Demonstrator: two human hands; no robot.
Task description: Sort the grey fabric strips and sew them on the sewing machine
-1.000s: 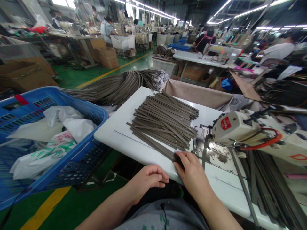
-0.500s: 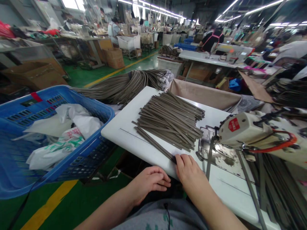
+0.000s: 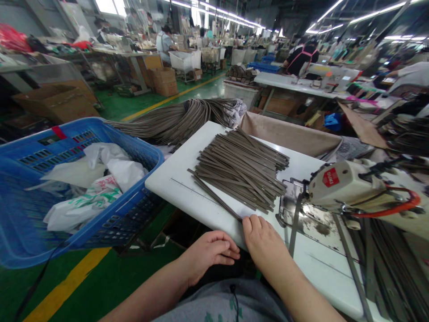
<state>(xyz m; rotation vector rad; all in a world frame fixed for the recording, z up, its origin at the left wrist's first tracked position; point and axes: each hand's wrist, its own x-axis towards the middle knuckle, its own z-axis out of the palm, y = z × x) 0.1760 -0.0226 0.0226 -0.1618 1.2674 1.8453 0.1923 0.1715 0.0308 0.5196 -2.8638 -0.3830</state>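
My right hand is at the near edge of the white sewing table, its fingertips closed on the end of a grey-brown strip. That strip slants away to the upper left. Just beyond it lies a loose pile of similar cut strips. My left hand hovers by the table's front edge, fingers loosely bent and slightly apart, holding nothing. To the right of the pile is the sewing machine head, with a single strip hanging down beside its needle area.
On the left a blue plastic basket holds white plastic bags. Long strips are heaped behind the table, and more strips hang at the right. A fabric-lined bin stands behind the table. Other people work farther back.
The view has shifted slightly, so the scene sits a little farther right. The strip in my right hand has turned and looks thinner. My left hand has hardly moved.
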